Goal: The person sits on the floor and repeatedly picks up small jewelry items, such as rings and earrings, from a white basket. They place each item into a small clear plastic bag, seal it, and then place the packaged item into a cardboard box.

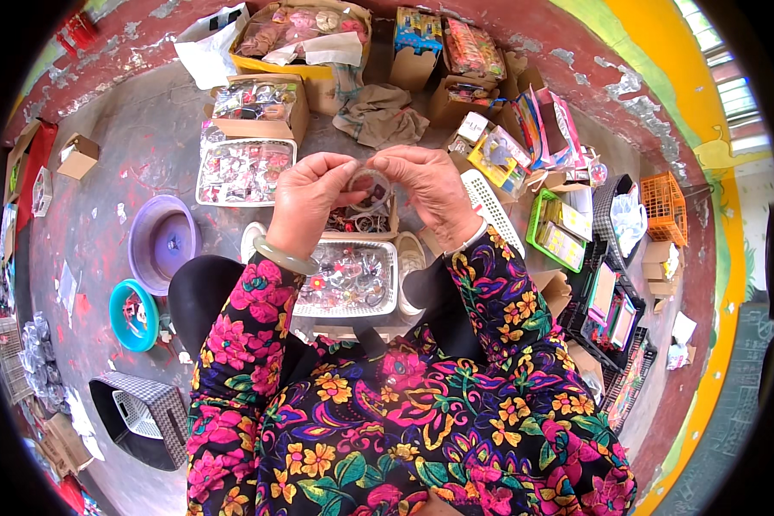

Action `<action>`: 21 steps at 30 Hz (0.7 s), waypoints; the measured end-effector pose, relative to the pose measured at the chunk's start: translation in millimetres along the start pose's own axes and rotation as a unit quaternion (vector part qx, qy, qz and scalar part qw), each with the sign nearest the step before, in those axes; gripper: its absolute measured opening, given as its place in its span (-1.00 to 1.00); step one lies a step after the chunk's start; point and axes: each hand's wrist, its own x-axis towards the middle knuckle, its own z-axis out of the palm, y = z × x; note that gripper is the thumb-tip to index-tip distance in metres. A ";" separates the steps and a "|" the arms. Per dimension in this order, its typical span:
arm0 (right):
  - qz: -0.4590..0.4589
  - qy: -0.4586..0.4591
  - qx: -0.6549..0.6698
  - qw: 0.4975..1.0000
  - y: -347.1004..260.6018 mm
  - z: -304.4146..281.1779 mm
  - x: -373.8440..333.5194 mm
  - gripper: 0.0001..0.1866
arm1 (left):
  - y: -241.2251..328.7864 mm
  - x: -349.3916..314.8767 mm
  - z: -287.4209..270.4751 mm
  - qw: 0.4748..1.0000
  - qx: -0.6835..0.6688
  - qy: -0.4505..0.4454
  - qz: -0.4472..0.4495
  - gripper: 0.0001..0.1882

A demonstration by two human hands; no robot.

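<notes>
My left hand (311, 191) and my right hand (430, 185) are raised together in front of me, fingertips nearly meeting. Between them hangs a thin, pale, partly see-through ring-shaped band (372, 205), pinched at its top by thumbs and forefingers. Its exact kind is too small to tell. Below the hands, between my feet, a white plastic basket (394, 288) holds several small accessories in clear wrapping. Just beyond it is a box (357, 234) of dark and red small items, partly hidden by my hands.
A white basket (199, 191) of packaged trinkets stands ahead on the left, near a purple basin (138, 245) and a teal basin (116, 318). Cardboard boxes (413, 69) line the far wall. A green basket (537, 232), black crates (589, 322) and an orange crate (665, 206) are on the right.
</notes>
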 end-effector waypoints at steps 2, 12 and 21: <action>-0.014 0.008 -0.011 1.000 0.6 -0.2 0.5 -0.85 | -0.4 0.1 -0.3 1.000 -0.025 -0.004 0.001 -0.85; -0.073 0.034 -0.138 0.987 -6.6 -3.4 -2.7 -0.88 | -0.4 -1.5 -2.1 0.998 -0.059 -0.020 -0.016 -0.79; -0.258 -0.048 -0.361 0.895 -9.4 -2.8 -2.6 -0.94 | -1.5 2.1 -8.9 0.907 0.366 -0.048 0.204 -0.74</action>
